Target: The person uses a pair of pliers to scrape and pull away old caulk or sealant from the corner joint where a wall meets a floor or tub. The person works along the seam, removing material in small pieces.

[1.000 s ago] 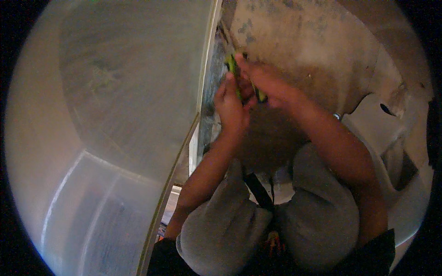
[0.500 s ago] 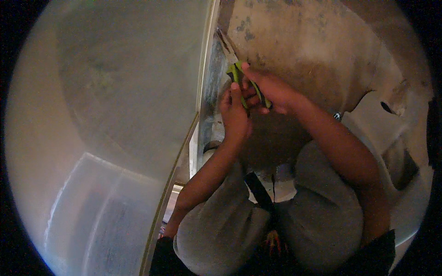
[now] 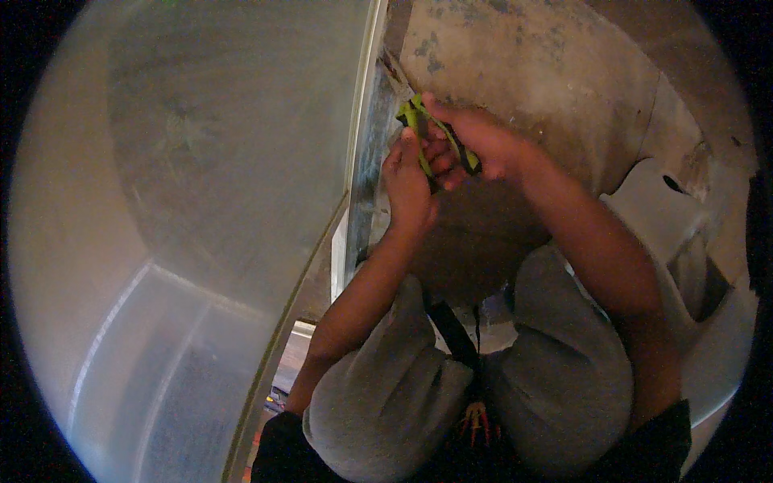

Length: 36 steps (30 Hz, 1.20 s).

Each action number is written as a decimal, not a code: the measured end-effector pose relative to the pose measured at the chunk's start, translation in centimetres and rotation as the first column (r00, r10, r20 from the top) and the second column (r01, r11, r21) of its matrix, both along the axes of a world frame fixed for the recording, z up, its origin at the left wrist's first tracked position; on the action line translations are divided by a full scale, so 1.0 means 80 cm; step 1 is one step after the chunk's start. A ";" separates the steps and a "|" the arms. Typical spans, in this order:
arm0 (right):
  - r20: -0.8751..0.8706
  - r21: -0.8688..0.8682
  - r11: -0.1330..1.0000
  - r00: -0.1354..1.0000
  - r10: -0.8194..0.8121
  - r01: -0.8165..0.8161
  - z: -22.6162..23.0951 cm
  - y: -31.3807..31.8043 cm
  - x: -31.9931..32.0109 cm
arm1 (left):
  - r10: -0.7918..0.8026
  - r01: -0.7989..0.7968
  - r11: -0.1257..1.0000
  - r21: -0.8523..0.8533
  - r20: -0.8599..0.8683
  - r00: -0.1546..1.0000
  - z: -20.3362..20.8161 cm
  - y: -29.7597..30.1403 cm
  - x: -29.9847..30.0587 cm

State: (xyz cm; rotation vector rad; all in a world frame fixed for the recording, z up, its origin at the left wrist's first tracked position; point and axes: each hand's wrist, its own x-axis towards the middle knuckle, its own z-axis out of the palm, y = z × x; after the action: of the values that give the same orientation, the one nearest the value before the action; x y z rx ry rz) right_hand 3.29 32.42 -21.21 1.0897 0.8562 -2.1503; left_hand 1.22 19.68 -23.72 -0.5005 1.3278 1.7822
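A pair of long-nose pliers (image 3: 413, 118) with green and black handles points up and to the left. Their metal jaws reach close to the edge of the metal strip (image 3: 370, 161) beside the large shiny panel; whether the tips grip anything there is too blurred to tell. My left hand (image 3: 409, 183) is closed round the left handle with its thumb lying along it. From the other side, my right hand (image 3: 479, 145) wraps the right handle, thumb near the pivot. The handles stand apart, and some fingers hide behind them.
The large greyish, reflective panel (image 3: 225, 161) fills the left side, bordered by a narrow frame. A stained brown surface (image 3: 523, 88) lies beyond my hands. At the right is a pale, curved plastic-looking piece (image 3: 644, 193) with an opening. My grey-clad knees are below.
Both hands and the pliers have shifted only slightly, and the metal jaws look more edge-on than before. The handles remain in both hands.
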 end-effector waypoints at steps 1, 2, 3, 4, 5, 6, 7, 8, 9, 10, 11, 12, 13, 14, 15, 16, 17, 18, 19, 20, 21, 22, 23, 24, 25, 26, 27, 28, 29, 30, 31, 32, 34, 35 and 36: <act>-0.012 -0.005 1.000 1.000 0.001 -0.001 0.006 0.004 -0.002 | 0.020 -0.020 1.000 0.001 0.008 1.000 0.005 0.007 0.000; -0.024 -0.010 1.000 1.000 0.002 -0.003 0.013 0.009 -0.004 | 0.040 -0.040 0.999 0.001 0.016 0.999 0.008 0.012 -0.001; -0.036 -0.015 1.000 0.999 0.004 -0.004 0.016 0.011 -0.006 | 0.031 -0.031 0.999 -0.024 0.007 0.999 0.010 0.017 -0.003; -0.042 -0.021 1.000 0.999 -0.011 0.010 0.014 0.010 -0.006 | 0.020 -0.019 0.999 -0.050 0.001 1.000 0.013 0.019 -0.006; -0.048 -0.028 0.999 0.999 -0.026 0.024 0.009 0.009 -0.007 | 0.007 -0.008 0.997 -0.077 -0.005 1.000 0.016 0.020 -0.008; -0.054 -0.035 0.999 0.998 -0.041 0.039 0.008 0.008 -0.008 | 0.001 -0.001 0.998 -0.065 -0.002 1.000 0.018 0.020 -0.009; -0.034 0.017 1.000 0.999 -0.017 0.017 0.007 0.005 -0.010 | -0.005 0.005 0.999 -0.054 -0.001 1.000 0.019 0.019 -0.011; -0.014 0.068 0.998 1.000 0.006 -0.005 0.008 0.002 -0.012 | -0.011 0.011 0.999 -0.043 0.001 1.000 0.019 0.018 -0.012; 0.008 0.118 0.993 1.000 0.027 -0.028 0.008 0.000 -0.013 | -0.021 0.021 0.999 -0.044 -0.002 1.000 0.014 0.017 -0.012; -0.006 0.096 0.995 1.000 0.025 -0.024 0.007 0.002 -0.013 | -0.026 0.026 0.999 -0.043 -0.011 1.000 0.010 0.017 -0.013; -0.021 0.074 0.997 1.000 0.022 -0.020 0.005 0.005 -0.012 | -0.032 0.031 0.999 -0.041 -0.021 0.999 0.008 0.017 -0.014; -0.034 0.053 0.998 0.999 0.019 -0.017 0.005 0.007 -0.011 | -0.021 0.020 1.000 -0.019 -0.005 1.000 0.008 0.017 -0.014; -0.033 0.052 0.998 0.999 0.027 -0.025 0.006 0.008 -0.010 | -0.010 0.010 1.000 0.004 0.017 1.000 0.011 0.021 -0.012; -0.032 0.051 0.998 0.999 0.034 -0.032 0.008 0.008 -0.010 | 0.000 -0.001 1.000 0.026 0.039 0.999 0.013 0.022 -0.012; -0.030 0.051 0.998 0.999 0.041 -0.040 0.008 0.009 -0.009 | 0.001 -0.002 1.000 0.026 0.032 0.999 0.014 0.022 -0.012; -0.047 0.031 0.998 0.998 0.048 -0.047 0.004 0.012 -0.008 | -0.003 0.002 1.000 0.029 0.030 1.000 0.014 0.023 -0.011; -0.063 0.012 0.998 0.997 0.054 -0.054 -0.004 0.015 -0.007 | -0.007 0.006 0.999 0.032 0.028 1.000 0.014 0.023 -0.011; -0.081 -0.007 0.998 0.995 0.059 -0.060 -0.010 0.016 -0.005 | -0.018 0.017 1.000 0.017 0.022 1.000 0.013 0.024 -0.011; -0.051 -0.057 0.998 0.999 0.008 -0.010 -0.014 0.012 -0.005 | -0.027 0.027 1.000 0.002 0.013 1.000 0.012 0.022 -0.012; -0.019 -0.106 0.994 0.999 -0.044 0.041 -0.017 0.008 -0.006 | -0.038 0.038 0.999 -0.013 0.004 0.999 0.010 0.021 -0.013; 0.014 -0.153 0.984 0.996 -0.094 0.095 -0.019 0.005 -0.007 | -0.063 0.062 0.997 -0.049 -0.013 0.998 0.010 0.018 -0.016; 0.005 -0.194 0.971 0.990 -0.144 0.143 -0.015 0.003 -0.008 | -0.090 0.087 0.992 -0.087 -0.027 0.996 0.009 0.014 -0.019; -0.002 -0.235 0.953 0.981 -0.196 0.189 -0.007 0.001 -0.007 | -0.118 0.112 0.986 -0.125 -0.039 0.992 0.009 0.012 -0.020; -0.008 -0.276 0.932 0.969 -0.247 0.235 -0.003 0.000 -0.005 | -0.124 0.119 0.984 -0.130 -0.032 0.992 0.007 0.013 -0.020; -0.015 -0.309 0.918 0.964 -0.266 0.248 -0.006 0.002 -0.003 | -0.123 0.118 0.984 -0.132 -0.029 0.992 0.004 0.015 -0.021; -0.022 -0.342 0.903 0.958 -0.284 0.260 -0.012 0.007 0.000 | -0.121 0.116 0.984 -0.133 -0.025 0.992 0.002 0.017 -0.021; -0.029 -0.374 0.887 0.953 -0.302 0.270 -0.017 0.010 0.003 | -0.123 0.117 0.986 -0.119 -0.048 0.991 -0.001 0.019 -0.020; -0.042 -0.366 0.890 0.950 -0.308 0.272 -0.020 0.011 0.004 | -0.129 0.121 0.987 -0.107 -0.072 0.989 -0.004 0.023 -0.019; -0.056 -0.358 0.893 0.948 -0.314 0.274 -0.022 0.012 0.005 | -0.134 0.125 0.988 -0.095 -0.096 0.986 -0.006 0.025 -0.018; -0.070 -0.349 0.895 0.945 -0.319 0.276 -0.022 0.012 0.007 | -0.146 0.137 0.986 -0.095 -0.097 0.985 -0.006 0.023 -0.018; -0.057 -0.364 0.889 0.946 -0.320 0.278 -0.021 0.012 0.006 | -0.163 0.153 0.983 -0.098 -0.098 0.982 -0.007 0.021 -0.020; -0.045 -0.380 0.882 0.947 -0.320 0.280 -0.019 0.009 0.005 | -0.179 0.169 0.980 -0.101 -0.099 0.979 -0.008 0.019 -0.021; -0.052 -0.339 0.896 0.946 -0.321 0.286 -0.008 -0.004 -0.002 | -0.245 0.220 0.960 -0.174 -0.142 0.959 -0.007 0.011 -0.024; -0.065 -0.267 0.916 0.943 -0.328 0.300 0.005 -0.011 -0.003 | -0.280 0.247 0.948 -0.201 -0.159 0.947 -0.005 0.012 -0.026; -0.078 -0.194 0.930 0.940 -0.333 0.313 0.014 -0.013 -0.004 | -0.424 0.343 0.880 -0.330 -0.220 0.878 -0.001 0.014 -0.032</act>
State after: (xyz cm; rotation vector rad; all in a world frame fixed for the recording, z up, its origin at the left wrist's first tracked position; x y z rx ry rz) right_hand 2.97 31.37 -20.13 1.0889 0.5422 -2.5255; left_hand -1.36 20.81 -23.81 -0.1048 1.7610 1.3700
